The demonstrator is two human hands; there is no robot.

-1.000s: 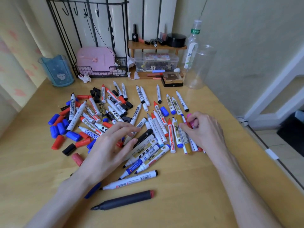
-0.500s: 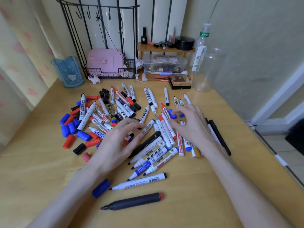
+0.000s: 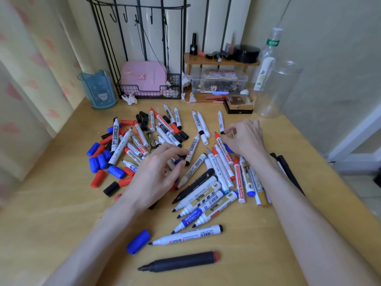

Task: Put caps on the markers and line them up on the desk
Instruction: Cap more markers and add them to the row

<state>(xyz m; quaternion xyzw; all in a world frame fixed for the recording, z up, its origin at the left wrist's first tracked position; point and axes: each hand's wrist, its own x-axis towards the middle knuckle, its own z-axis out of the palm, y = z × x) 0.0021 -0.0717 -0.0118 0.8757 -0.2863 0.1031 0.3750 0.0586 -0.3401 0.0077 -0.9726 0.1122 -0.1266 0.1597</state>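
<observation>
Uncapped markers [image 3: 206, 195] lie heaped at the middle of the desk [image 3: 51, 223], most with their long axes running away from the person or slanting right. Loose caps [image 3: 93, 164] cluster at the heap's left.

One blue cap [image 3: 229, 148] lies under the curled fingers of the right hand [image 3: 245, 139]; a grasp cannot be confirmed. The left hand [image 3: 156, 174] rests bent-fingered on the heap, hold likewise unclear.

Judgement: the right hand is nearer that cap, and a red-tipped marker [image 3: 223, 149] lies just beside it.

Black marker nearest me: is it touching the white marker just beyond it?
Apart. Head view shows bare desk between the black marker and the white marker.
</observation>
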